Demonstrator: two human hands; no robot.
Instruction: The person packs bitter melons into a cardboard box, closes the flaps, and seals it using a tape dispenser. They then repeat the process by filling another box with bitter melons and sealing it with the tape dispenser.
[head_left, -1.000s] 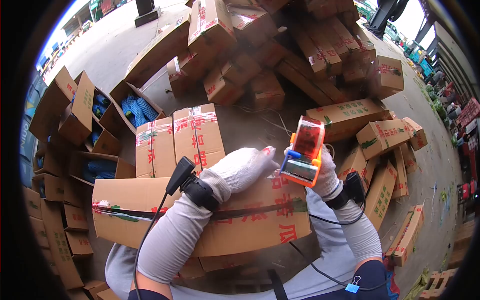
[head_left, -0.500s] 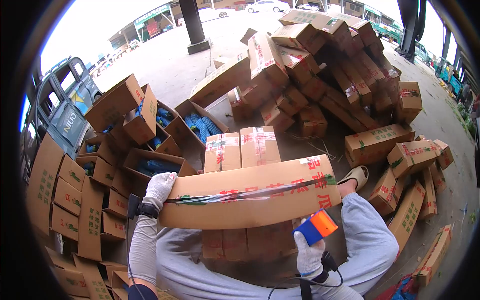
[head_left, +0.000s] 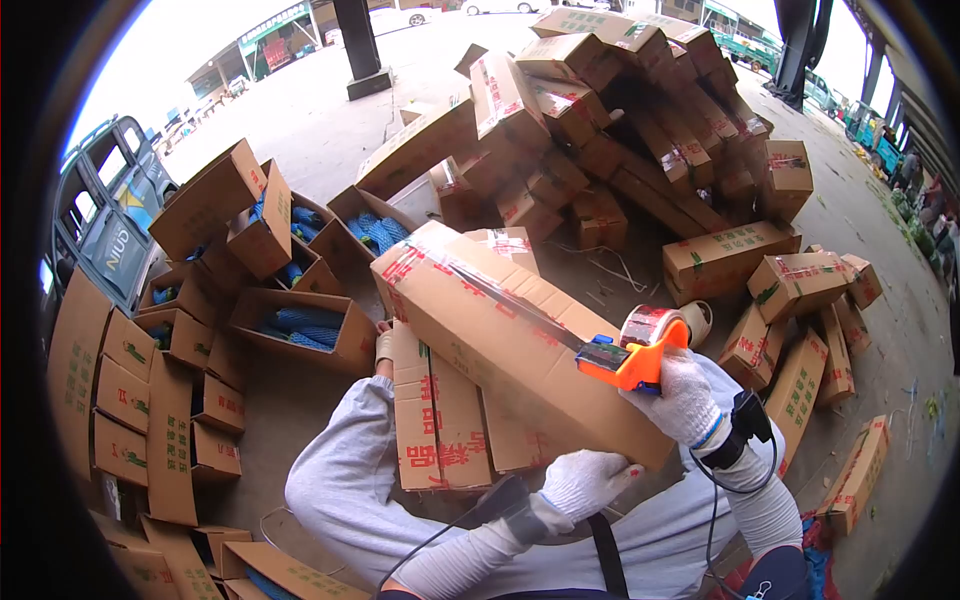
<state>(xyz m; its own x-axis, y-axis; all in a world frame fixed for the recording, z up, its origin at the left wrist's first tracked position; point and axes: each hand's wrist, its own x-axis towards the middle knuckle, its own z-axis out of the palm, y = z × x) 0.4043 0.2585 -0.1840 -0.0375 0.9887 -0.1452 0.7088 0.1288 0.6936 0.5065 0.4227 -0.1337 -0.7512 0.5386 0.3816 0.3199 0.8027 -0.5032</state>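
Note:
A long cardboard box with red and green print lies slantwise across other boxes between my legs. My right hand, in a white knit glove, grips an orange and blue tape dispenser over the box's right part. A roll of printed tape sits in it. Along the box's top seam runs a shiny strip of tape up to the dispenser. My left hand, also gloved, is closed at the box's near lower end, its fingertips partly hidden against the cardboard.
Open boxes holding blue-netted produce stand at the left, beside stacked flat-sided boxes. A large heap of taped boxes rises ahead. More boxes lie at the right. A parked vehicle stands far left.
The long box has turned from crosswise to slanting. My left hand has shifted from its left end to the near end. My right hand has raised the dispenser onto the box.

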